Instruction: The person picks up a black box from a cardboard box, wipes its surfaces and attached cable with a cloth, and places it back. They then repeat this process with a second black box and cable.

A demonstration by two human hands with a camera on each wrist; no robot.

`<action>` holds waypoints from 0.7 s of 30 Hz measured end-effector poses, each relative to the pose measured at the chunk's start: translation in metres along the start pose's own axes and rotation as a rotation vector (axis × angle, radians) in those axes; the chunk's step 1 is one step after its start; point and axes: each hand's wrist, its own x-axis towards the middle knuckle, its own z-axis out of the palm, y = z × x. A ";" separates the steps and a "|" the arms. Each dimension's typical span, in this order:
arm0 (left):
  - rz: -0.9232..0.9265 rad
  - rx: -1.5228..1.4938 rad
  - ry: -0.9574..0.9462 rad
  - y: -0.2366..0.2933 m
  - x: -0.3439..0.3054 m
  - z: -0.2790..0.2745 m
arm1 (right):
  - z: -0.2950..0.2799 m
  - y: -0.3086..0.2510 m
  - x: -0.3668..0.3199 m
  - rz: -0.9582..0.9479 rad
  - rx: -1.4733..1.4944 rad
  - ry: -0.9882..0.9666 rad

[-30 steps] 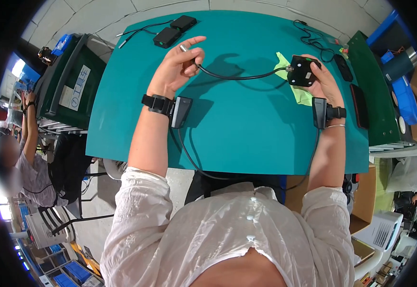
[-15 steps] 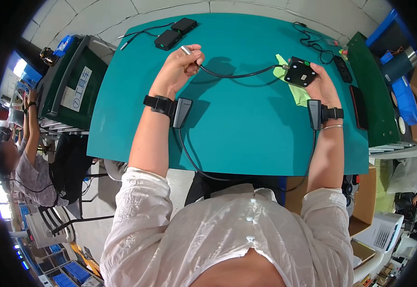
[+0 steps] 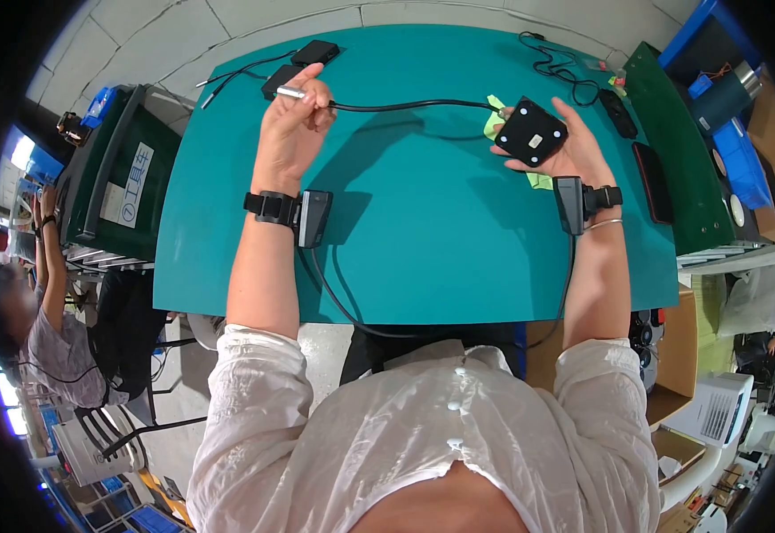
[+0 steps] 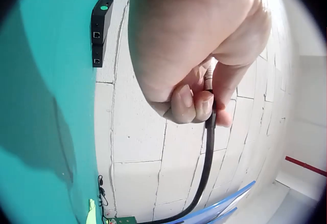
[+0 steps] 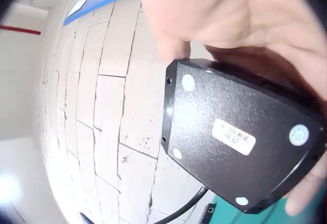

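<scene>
My left hand (image 3: 291, 133) pinches the silvery metal end (image 3: 290, 92) of a black cable (image 3: 405, 107) between thumb and fingers, raised over the table's left side. In the left wrist view the cable (image 4: 208, 157) runs down from curled fingertips (image 4: 184, 101). At its other end the cable joins a flat black box (image 3: 532, 133), which my right hand (image 3: 590, 158) holds with fingers beneath. The box's underside faces up, with round pale feet and a small white label (image 5: 233, 137). In the right wrist view the thumb (image 5: 171, 47) is right at the box's edge.
A green cloth (image 3: 540, 182) lies below the box on the teal table (image 3: 423, 258). Two more black boxes (image 3: 316, 52) with cables lie back left. At the right are a coiled black cord (image 3: 574, 87), a black power strip (image 3: 616, 114) and a dark flat case (image 3: 651, 182).
My hands have moved apart and the cable hangs straighter. The box has turned to show more of its underside, and my right thumb has come off its face. The head view has shifted.
</scene>
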 end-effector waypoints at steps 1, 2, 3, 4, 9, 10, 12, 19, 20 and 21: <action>0.007 0.015 0.009 0.001 -0.001 0.001 | 0.003 0.001 -0.001 0.010 -0.034 0.027; 0.007 0.016 0.007 0.001 0.000 0.000 | 0.005 0.001 -0.002 0.021 -0.067 0.053; 0.023 -0.005 0.035 0.002 0.000 -0.001 | 0.005 -0.001 -0.002 0.048 -0.117 0.016; 0.038 -0.028 0.062 0.002 0.000 -0.002 | 0.004 0.000 -0.002 0.046 -0.115 0.017; 0.018 -0.142 0.124 -0.008 0.000 -0.025 | 0.001 0.002 -0.003 -0.070 -0.398 -0.311; 0.000 -0.185 0.143 -0.009 0.000 -0.027 | 0.000 0.002 -0.003 -0.078 -0.440 -0.350; -0.011 -0.207 0.164 -0.011 0.000 -0.029 | 0.001 0.006 -0.001 -0.079 -0.456 -0.299; -0.098 -0.266 0.330 -0.018 -0.001 -0.028 | 0.013 0.002 -0.004 -0.036 -0.358 -0.139; -0.100 -0.265 0.328 -0.019 -0.001 -0.027 | 0.013 0.001 -0.004 -0.059 -0.344 -0.144; -0.096 -0.242 0.357 -0.020 -0.001 -0.024 | 0.012 0.001 -0.004 -0.059 -0.343 -0.143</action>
